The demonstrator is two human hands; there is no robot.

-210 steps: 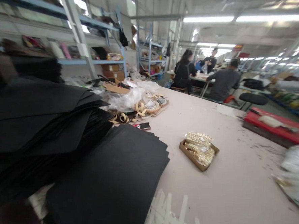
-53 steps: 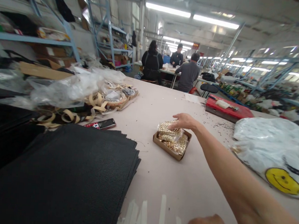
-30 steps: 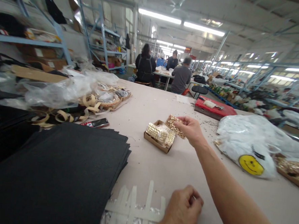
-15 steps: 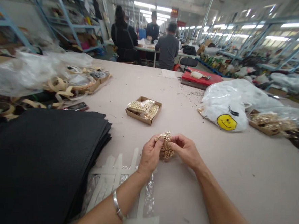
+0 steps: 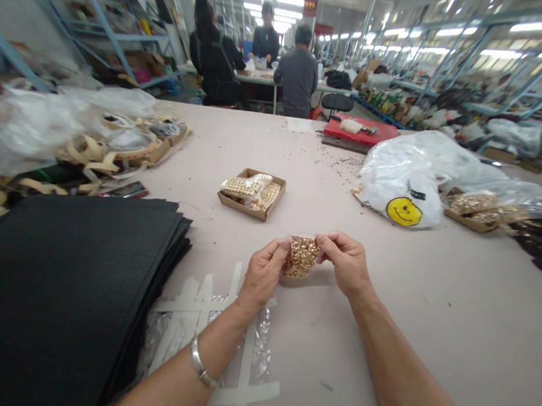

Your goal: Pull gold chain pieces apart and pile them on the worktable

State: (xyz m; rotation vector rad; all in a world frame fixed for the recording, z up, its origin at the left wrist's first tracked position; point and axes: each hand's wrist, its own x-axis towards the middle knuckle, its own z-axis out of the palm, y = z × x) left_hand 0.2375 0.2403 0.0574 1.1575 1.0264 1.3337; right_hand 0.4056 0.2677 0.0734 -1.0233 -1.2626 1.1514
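Observation:
Between my two hands is a small clear plastic bag [image 5: 302, 257] full of shiny gold-coloured metal pieces, too small to name exactly. My left hand [image 5: 264, 273] pinches its left edge between thumb and fingers. At the upper right corner, my right hand [image 5: 344, 259] is closed on the bag in the same way. The bag is held spread just above the pale table [image 5: 398, 302]. Beyond it stands an open cardboard box [image 5: 265, 214] with more clear packs of gold pieces [image 5: 248, 188] in it.
A stack of black sheets [image 5: 64, 276] lies at left, beside plastic film taped down [image 5: 262, 349]. Tape rolls [image 5: 90, 152] are heaped at the far left. A white bag with a yellow smiley [image 5: 401, 168] and a red block [image 5: 380, 133] lie at right. Several people work beyond the table.
The bag of gold pieces was bunched between my fingers and is now spread flat. My hands have moved slightly apart. The whole view has shifted a little.

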